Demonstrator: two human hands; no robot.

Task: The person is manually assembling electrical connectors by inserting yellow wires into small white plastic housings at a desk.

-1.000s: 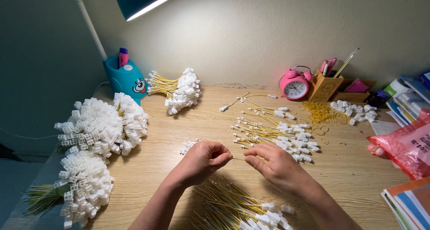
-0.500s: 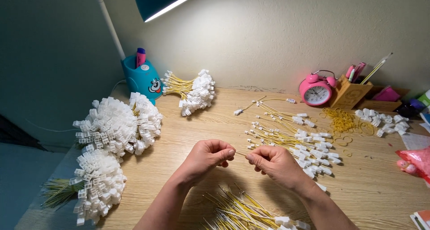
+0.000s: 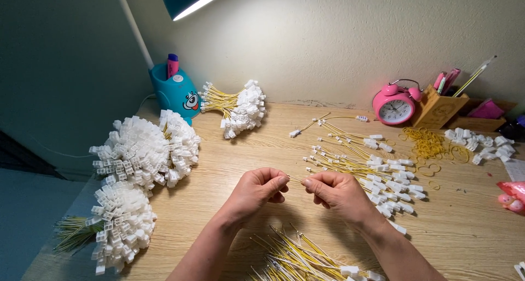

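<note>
Two big white bundles (image 3: 145, 155) of finished connector wires fill the left of the desk (image 3: 246, 149), one behind the other, with a second lower clump (image 3: 117, 226) near the left edge and a smaller tied bunch (image 3: 238, 108) far back beside the blue lamp base (image 3: 178, 92). Since a second ago the view has swung left and my hands have risen off the wood and drawn closer together, so the pink bag that sat at the right has nearly slid out of sight; I judge that I am now working one piece rather than picking. Right of my hands lies the loose spread of wires (image 3: 366, 166) with white plugs, and nearest me a heap of bare yellow wires (image 3: 301, 259). Far right stand a pink clock (image 3: 395, 107), a wooden pen box (image 3: 437, 110) and scattered rubber bands (image 3: 429, 144). Open wood lies between the bundles and my hands, and beyond them toward the wall; the near edge is crowded. My left hand (image 3: 254, 190) and right hand (image 3: 336, 190) each pinch, fingertips pressed together, an end of one thin yellow wire (image 3: 295, 178) held just above the desk between them.
</note>
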